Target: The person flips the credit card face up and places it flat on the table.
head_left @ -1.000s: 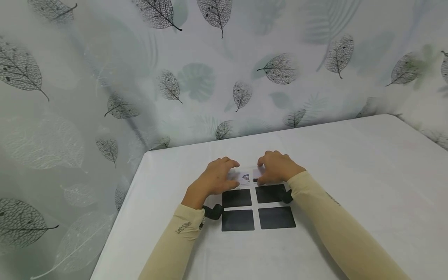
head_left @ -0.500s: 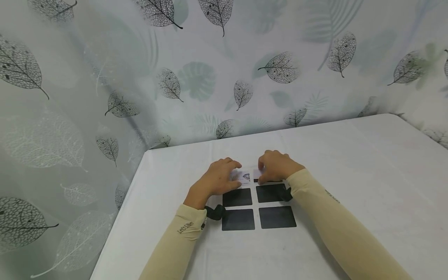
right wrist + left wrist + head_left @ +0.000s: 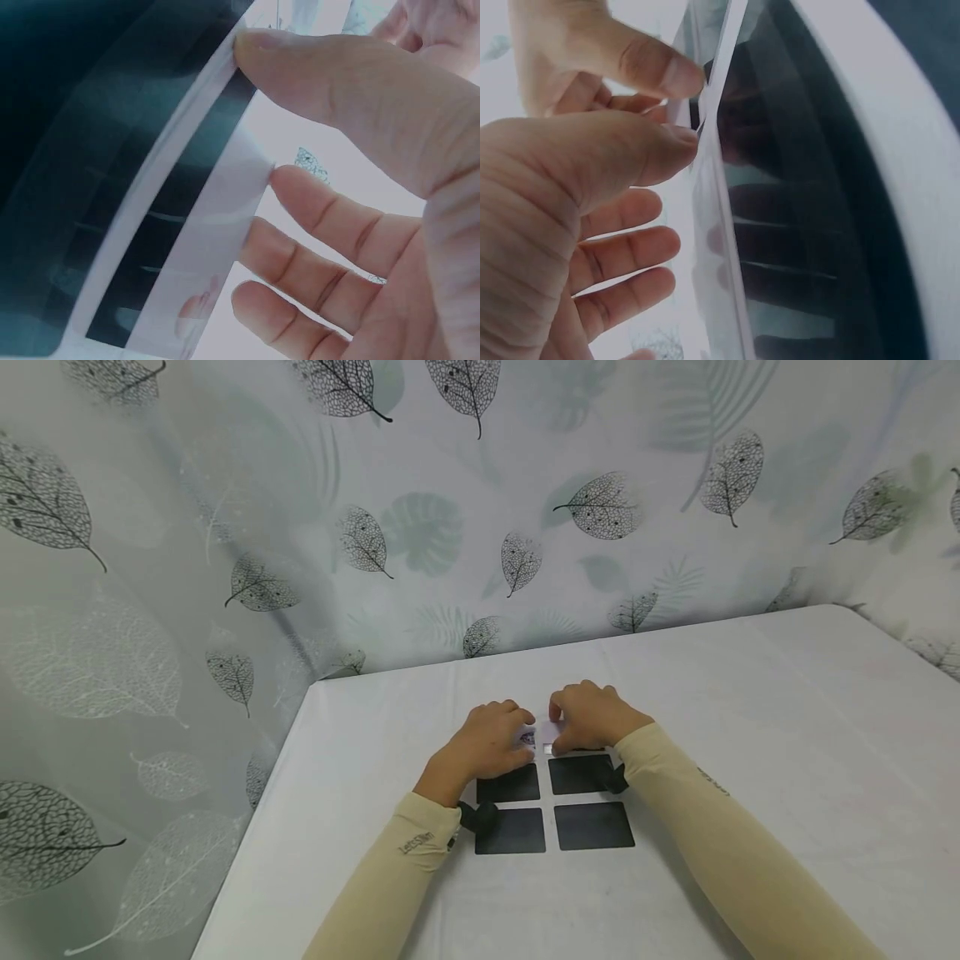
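Note:
In the head view, my left hand point(image 3: 491, 739) spans a pale card with a round printed emblem point(image 3: 528, 738), thumb at its near edge and fingers at the far one. Most of that card is hidden under the hand. Beside it, my right hand point(image 3: 596, 718) holds a pale card with a dark stripe point(image 3: 553, 733) across its width. The right wrist view has the right thumb point(image 3: 300, 64) on the striped card's point(image 3: 214, 232) near edge, fingertips at its opposite edge. In the left wrist view, both thumbs come close together at the card edges.
Several black cards lie in two rows nearer the body, including a front left one point(image 3: 510, 832), a front right one point(image 3: 594, 826) and a middle right one point(image 3: 576, 774). They rest on a white-covered table point(image 3: 750, 735). Leaf-patterned curtain point(image 3: 450, 485) hangs behind and left.
My left hand has moved right along its card, up toward the emblem end and closer to the right hand. The right hand has barely shifted.

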Action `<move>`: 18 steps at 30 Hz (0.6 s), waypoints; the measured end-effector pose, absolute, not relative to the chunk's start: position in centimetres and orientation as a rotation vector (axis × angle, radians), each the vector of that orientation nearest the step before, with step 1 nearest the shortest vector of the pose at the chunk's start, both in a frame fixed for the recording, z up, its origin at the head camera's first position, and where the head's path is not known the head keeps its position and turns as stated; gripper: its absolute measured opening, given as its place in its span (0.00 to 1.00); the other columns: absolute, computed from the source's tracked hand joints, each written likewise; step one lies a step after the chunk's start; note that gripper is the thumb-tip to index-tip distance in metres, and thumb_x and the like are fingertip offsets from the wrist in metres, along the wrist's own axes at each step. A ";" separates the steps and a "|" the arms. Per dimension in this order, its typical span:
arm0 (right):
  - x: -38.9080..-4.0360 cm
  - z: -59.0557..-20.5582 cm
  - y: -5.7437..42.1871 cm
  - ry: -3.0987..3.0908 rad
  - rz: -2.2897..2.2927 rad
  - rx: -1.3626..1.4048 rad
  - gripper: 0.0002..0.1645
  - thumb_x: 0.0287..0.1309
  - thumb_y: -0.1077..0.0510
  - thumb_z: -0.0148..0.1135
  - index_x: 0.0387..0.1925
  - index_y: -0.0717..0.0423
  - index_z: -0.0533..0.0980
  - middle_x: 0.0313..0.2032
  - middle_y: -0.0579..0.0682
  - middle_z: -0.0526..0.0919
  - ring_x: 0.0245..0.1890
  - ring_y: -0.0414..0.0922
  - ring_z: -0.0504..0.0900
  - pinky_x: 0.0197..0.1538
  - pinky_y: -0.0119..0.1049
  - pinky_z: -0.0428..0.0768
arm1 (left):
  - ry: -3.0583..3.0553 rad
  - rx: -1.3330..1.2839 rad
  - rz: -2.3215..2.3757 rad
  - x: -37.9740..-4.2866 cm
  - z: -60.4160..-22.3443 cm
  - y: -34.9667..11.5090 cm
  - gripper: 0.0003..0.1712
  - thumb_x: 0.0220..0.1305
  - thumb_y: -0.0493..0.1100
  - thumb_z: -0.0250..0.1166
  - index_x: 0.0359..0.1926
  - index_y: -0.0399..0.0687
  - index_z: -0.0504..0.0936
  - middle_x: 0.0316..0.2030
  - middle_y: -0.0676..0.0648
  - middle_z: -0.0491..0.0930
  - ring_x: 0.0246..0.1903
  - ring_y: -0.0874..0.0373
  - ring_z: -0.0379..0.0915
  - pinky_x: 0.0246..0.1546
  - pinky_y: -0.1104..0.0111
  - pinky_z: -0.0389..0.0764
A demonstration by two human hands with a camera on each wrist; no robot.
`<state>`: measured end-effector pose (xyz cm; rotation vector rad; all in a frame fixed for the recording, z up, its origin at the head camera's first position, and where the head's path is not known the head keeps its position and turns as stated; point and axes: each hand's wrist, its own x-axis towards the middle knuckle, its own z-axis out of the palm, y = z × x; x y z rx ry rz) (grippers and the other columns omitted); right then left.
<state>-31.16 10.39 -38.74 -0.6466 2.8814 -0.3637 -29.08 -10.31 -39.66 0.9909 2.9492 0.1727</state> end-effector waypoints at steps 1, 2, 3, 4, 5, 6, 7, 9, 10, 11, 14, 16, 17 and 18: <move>-31.2 -38.8 10.4 2.886 -0.368 -0.652 0.26 0.46 0.46 0.81 0.45 0.53 0.83 0.41 0.48 0.84 0.45 0.52 0.78 0.53 0.63 0.75 | 2.949 0.992 0.155 -29.1 -39.7 -10.1 0.27 0.69 0.52 0.68 0.66 0.50 0.80 0.60 0.47 0.79 0.57 0.49 0.76 0.61 0.51 0.75; -31.2 -38.9 10.4 2.889 -0.375 -0.659 0.27 0.46 0.47 0.82 0.46 0.53 0.83 0.40 0.48 0.84 0.44 0.52 0.78 0.53 0.63 0.75 | 2.950 0.991 0.138 -29.1 -39.8 -10.0 0.27 0.69 0.53 0.68 0.66 0.50 0.79 0.61 0.47 0.79 0.57 0.49 0.76 0.62 0.51 0.75; -31.3 -38.9 10.4 2.891 -0.385 -0.661 0.28 0.45 0.47 0.82 0.47 0.52 0.83 0.39 0.47 0.84 0.44 0.51 0.78 0.53 0.62 0.75 | 2.950 0.993 0.123 -29.1 -39.9 -9.8 0.28 0.70 0.53 0.68 0.67 0.50 0.79 0.61 0.48 0.79 0.58 0.49 0.75 0.62 0.51 0.74; -31.2 -38.9 10.4 2.892 -0.394 -0.666 0.29 0.45 0.47 0.83 0.48 0.52 0.82 0.38 0.46 0.83 0.44 0.51 0.77 0.52 0.61 0.75 | 2.950 0.998 0.111 -29.2 -39.9 -9.7 0.28 0.70 0.53 0.68 0.67 0.51 0.79 0.61 0.48 0.79 0.58 0.50 0.75 0.62 0.51 0.74; -31.2 -38.9 10.4 2.891 -0.406 -0.669 0.31 0.45 0.48 0.83 0.50 0.53 0.81 0.37 0.46 0.83 0.43 0.51 0.77 0.52 0.61 0.75 | 2.949 1.006 0.098 -29.2 -40.0 -9.5 0.28 0.70 0.53 0.68 0.67 0.51 0.78 0.60 0.48 0.79 0.58 0.50 0.75 0.62 0.50 0.74; -31.2 -38.9 10.4 2.889 -0.418 -0.673 0.32 0.45 0.48 0.84 0.51 0.53 0.80 0.35 0.46 0.82 0.42 0.51 0.77 0.52 0.61 0.74 | 2.950 1.017 0.086 -29.2 -40.0 -9.4 0.28 0.70 0.53 0.68 0.67 0.52 0.78 0.60 0.48 0.79 0.58 0.50 0.75 0.62 0.50 0.74; -31.2 -38.9 10.4 2.889 -0.428 -0.675 0.34 0.45 0.48 0.84 0.52 0.53 0.79 0.35 0.46 0.81 0.42 0.51 0.77 0.52 0.60 0.74 | 2.951 1.024 0.079 -29.2 -40.0 -9.3 0.28 0.70 0.53 0.68 0.68 0.52 0.78 0.60 0.48 0.79 0.58 0.50 0.76 0.62 0.50 0.74; -31.1 -38.9 10.4 2.889 -0.447 -0.682 0.36 0.45 0.49 0.84 0.55 0.52 0.77 0.35 0.46 0.81 0.42 0.50 0.77 0.52 0.60 0.74 | 2.952 1.036 0.066 -29.2 -40.0 -9.1 0.29 0.71 0.53 0.68 0.69 0.52 0.77 0.60 0.49 0.79 0.58 0.50 0.76 0.62 0.50 0.74; -31.1 -38.8 10.4 2.889 -0.455 -0.688 0.37 0.45 0.49 0.84 0.56 0.53 0.77 0.36 0.47 0.81 0.42 0.50 0.77 0.52 0.60 0.74 | 2.952 1.042 0.062 -29.3 -40.0 -9.0 0.29 0.71 0.53 0.68 0.69 0.52 0.77 0.60 0.49 0.79 0.58 0.50 0.76 0.62 0.50 0.74; -31.0 -38.8 10.5 2.890 -0.464 -0.693 0.38 0.45 0.49 0.85 0.57 0.52 0.76 0.37 0.47 0.81 0.42 0.50 0.77 0.52 0.60 0.74 | 2.952 1.044 0.059 -29.3 -40.1 -8.9 0.29 0.71 0.53 0.68 0.69 0.53 0.76 0.60 0.49 0.79 0.58 0.50 0.76 0.63 0.49 0.74; -31.0 -38.9 10.5 2.899 -0.483 -0.719 0.39 0.44 0.50 0.85 0.58 0.52 0.76 0.39 0.48 0.82 0.43 0.51 0.78 0.52 0.60 0.74 | 2.955 1.052 0.069 -29.5 -40.2 -8.7 0.31 0.70 0.53 0.69 0.70 0.53 0.76 0.61 0.49 0.79 0.59 0.50 0.75 0.64 0.49 0.73; -31.0 -38.9 10.5 2.906 -0.493 -0.733 0.40 0.43 0.50 0.85 0.58 0.52 0.75 0.38 0.47 0.82 0.43 0.51 0.78 0.52 0.61 0.74 | 2.953 1.061 0.088 -29.6 -40.2 -8.5 0.30 0.70 0.53 0.69 0.69 0.53 0.76 0.61 0.49 0.79 0.59 0.50 0.75 0.64 0.50 0.73; -31.0 -39.0 10.5 2.908 -0.498 -0.740 0.40 0.43 0.50 0.85 0.58 0.52 0.75 0.38 0.47 0.82 0.43 0.51 0.78 0.52 0.61 0.74 | 2.952 1.061 0.101 -29.7 -40.3 -8.4 0.30 0.69 0.53 0.70 0.69 0.53 0.76 0.61 0.49 0.80 0.60 0.50 0.75 0.65 0.50 0.72; -31.0 -39.0 10.5 2.909 -0.502 -0.744 0.41 0.43 0.50 0.85 0.58 0.52 0.75 0.37 0.46 0.82 0.43 0.51 0.78 0.52 0.61 0.74 | 2.951 1.061 0.115 -29.7 -40.3 -8.3 0.30 0.69 0.53 0.70 0.68 0.53 0.77 0.60 0.50 0.80 0.60 0.50 0.75 0.65 0.50 0.72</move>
